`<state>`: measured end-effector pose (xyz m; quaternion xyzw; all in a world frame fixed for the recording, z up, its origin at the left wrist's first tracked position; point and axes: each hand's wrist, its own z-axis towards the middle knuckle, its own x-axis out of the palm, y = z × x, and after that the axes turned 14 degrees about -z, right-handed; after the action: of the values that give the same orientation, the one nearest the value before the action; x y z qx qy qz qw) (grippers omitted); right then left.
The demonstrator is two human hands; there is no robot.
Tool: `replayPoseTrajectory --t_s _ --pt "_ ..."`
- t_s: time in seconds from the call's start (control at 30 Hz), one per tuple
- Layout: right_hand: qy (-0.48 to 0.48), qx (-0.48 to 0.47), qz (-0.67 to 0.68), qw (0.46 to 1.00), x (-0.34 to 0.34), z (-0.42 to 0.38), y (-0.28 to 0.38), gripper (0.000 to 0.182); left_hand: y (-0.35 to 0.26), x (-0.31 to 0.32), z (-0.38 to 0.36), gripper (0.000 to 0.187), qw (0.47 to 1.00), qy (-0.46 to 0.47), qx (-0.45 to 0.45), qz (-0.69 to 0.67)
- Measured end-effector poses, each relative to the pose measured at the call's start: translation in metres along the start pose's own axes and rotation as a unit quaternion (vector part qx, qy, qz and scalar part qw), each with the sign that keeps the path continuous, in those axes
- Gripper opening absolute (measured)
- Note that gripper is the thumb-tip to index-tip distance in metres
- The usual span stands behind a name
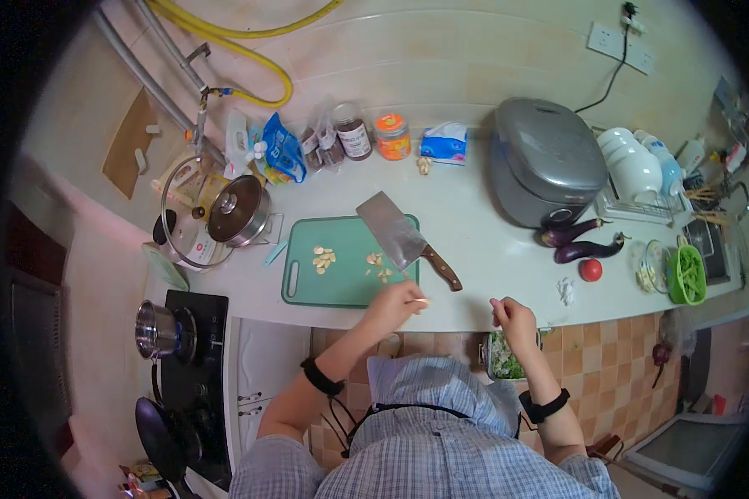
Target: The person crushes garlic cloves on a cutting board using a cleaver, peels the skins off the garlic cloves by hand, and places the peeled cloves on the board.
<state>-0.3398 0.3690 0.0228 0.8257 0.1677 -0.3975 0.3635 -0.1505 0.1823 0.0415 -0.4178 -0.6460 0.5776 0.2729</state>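
My left hand (395, 304) is above the counter's front edge, just off the lower right of the green cutting board (341, 287), with a small pale garlic piece (422, 303) pinched in its fingers. My right hand (514, 319) is closed at the counter edge, farther right; what it holds, if anything, is too small to name. Garlic cloves (323, 259) lie on the board's left half, with smaller garlic pieces (379, 264) towards the right. A cleaver (393, 231) rests across the board's right side, its wooden handle on the counter.
Behind stand jars (352, 133), a tissue pack (443, 145) and a grey rice cooker (545, 158). Eggplants (587, 249), a tomato (591, 270) and a green basket (688, 275) are at the right. A stove (193, 366) with a small pot (156, 330) is at the left.
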Motion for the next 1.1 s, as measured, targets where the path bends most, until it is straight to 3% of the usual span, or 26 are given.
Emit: replayPoseTrajectory --t_s 0.07,0.13,0.17,0.33,0.4,0.43,0.5,0.53,0.6,0.63,0.7,0.8,0.83,0.9,0.97,1.03,1.1 --pt "-0.006 0.000 -0.045 0.999 0.020 0.026 0.005 0.029 0.039 -0.041 0.002 0.014 0.999 -0.018 -0.006 -0.050" --pt "-0.199 -0.120 0.021 0.972 0.047 0.052 0.015 0.028 0.071 -0.078 0.000 0.013 0.995 -0.029 -0.013 -0.098" --pt "-0.235 -0.147 0.009 0.961 0.055 0.065 0.024 0.028 0.083 -0.095 -0.003 0.012 0.996 -0.045 -0.043 -0.067" --pt "-0.249 -0.095 -0.080 0.961 0.065 0.116 0.063 0.026 0.131 -0.139 -0.001 0.010 0.988 -0.093 -0.123 0.031" --pt "-0.183 0.026 -0.141 0.973 0.068 0.130 0.063 0.024 0.147 -0.140 0.004 0.010 0.988 -0.124 -0.037 0.090" --pt "-0.182 0.031 -0.144 0.972 0.073 0.138 0.054 0.024 0.138 -0.140 0.007 0.010 0.988 -0.119 -0.038 0.085" --pt "-0.300 -0.002 -0.194 0.934 0.075 0.145 0.043 0.030 0.122 -0.138 0.014 0.012 0.979 -0.084 0.000 0.187" --pt "-0.299 0.004 -0.199 0.933 0.077 0.144 0.044 0.030 0.123 -0.138 0.018 0.012 0.980 -0.078 0.000 0.182" --pt "-0.360 -0.065 -0.062 0.929 0.078 0.136 0.049 0.032 0.126 -0.139 0.026 0.014 0.977 -0.086 0.054 0.187" --pt "-0.361 -0.059 -0.067 0.928 0.078 0.132 0.055 0.032 0.130 -0.141 0.030 0.014 0.979 -0.080 0.056 0.182" --pt "-0.229 -0.068 -0.083 0.968 0.081 0.129 0.068 0.040 0.142 -0.144 0.041 0.022 0.987 -0.077 0.068 0.122" --pt "-0.173 -0.030 -0.094 0.980 0.091 0.135 0.071 0.040 0.159 -0.152 0.045 0.028 0.994 -0.078 0.069 0.037" --pt "-0.167 -0.019 -0.094 0.981 0.089 0.138 0.072 0.037 0.146 -0.155 0.042 0.028 0.994 -0.073 0.071 0.035" --pt "-0.143 -0.021 -0.093 0.985 0.082 0.141 0.074 0.035 0.122 -0.160 0.032 0.026 0.990 -0.047 -0.014 0.129" --pt "-0.120 -0.025 -0.095 0.988 0.074 0.142 0.078 0.034 0.126 -0.158 0.034 0.024 0.990 -0.026 -0.021 0.141" --pt "0.009 0.036 0.049 0.998 0.062 0.138 0.085 0.031 0.132 -0.153 0.040 0.022 0.988 -0.005 -0.028 0.149" --pt "0.040 0.064 0.082 0.994 0.054 0.133 0.095 0.029 0.137 -0.146 0.048 0.017 0.990 -0.014 0.041 0.136"
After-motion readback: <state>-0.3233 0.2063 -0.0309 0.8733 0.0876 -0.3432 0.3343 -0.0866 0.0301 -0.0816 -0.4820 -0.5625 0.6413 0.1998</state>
